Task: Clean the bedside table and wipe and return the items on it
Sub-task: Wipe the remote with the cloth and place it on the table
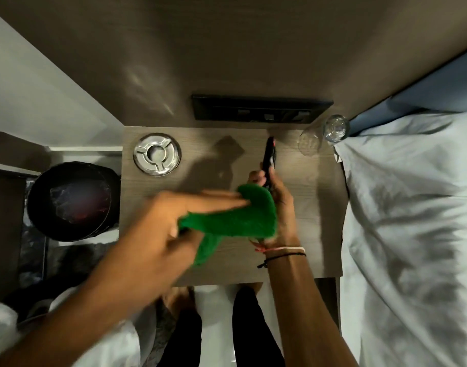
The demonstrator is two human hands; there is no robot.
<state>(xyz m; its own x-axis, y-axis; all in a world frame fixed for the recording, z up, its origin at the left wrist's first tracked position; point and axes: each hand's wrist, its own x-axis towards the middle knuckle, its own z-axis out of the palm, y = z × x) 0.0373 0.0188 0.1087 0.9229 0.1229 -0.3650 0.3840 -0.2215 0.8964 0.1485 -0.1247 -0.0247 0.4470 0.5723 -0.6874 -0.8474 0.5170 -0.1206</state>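
Note:
I look straight down on the wooden bedside table (314,207). My right hand (280,197) grips the lower end of a black remote control (269,157), which points away from me above the tabletop. My left hand (174,223), blurred by motion, holds a green cloth (235,221) draped against the remote's lower end and my right palm. A shiny metal ashtray (157,154) rests at the table's far left corner. Two clear drinking glasses (335,128) stand at the far right corner.
A black switch panel (261,111) is set in the wall behind the table. A black bin (71,201) with a plastic liner stands on the floor to the left. The bed with a white pillow (412,221) borders the table's right edge. My legs show below the front edge.

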